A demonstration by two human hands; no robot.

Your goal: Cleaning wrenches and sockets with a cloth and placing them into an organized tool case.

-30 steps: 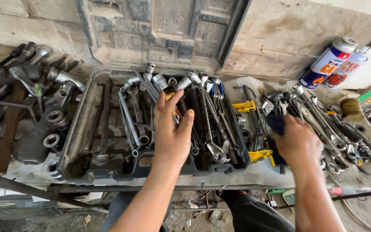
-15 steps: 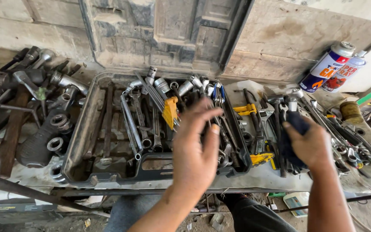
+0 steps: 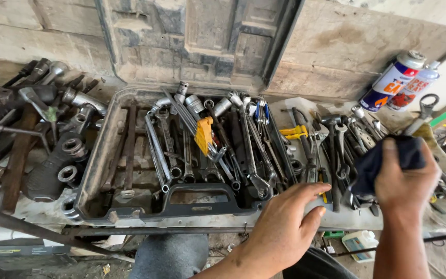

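An open grey tool case (image 3: pixel 95 170) holds several wrenches and a tool with a yellow handle (image 3: pixel 203 135). My left hand (image 3: pixel 285 227) is empty, fingers spread, at the case's front right corner, its fingertips reaching the loose wrenches (image 3: pixel 331 150) lying right of the case. Over those wrenches, my right hand (image 3: pixel 406 183) grips a dark blue cloth (image 3: pixel 383 160). The cloth hides the tools under it.
The case lid (image 3: pixel 202 41) stands upright against a concrete wall. Sockets, ratchets and a rusty bar (image 3: pixel 16 160) lie to the left. Two spray cans (image 3: pixel 401 80) lean at the back right. A small white bottle (image 3: pixel 360 242) sits below the bench edge.
My left hand has pulled back out of the case and moved right and toward me. My right hand with the cloth has shifted slightly right. The yellow-handled tool now shows in the case.
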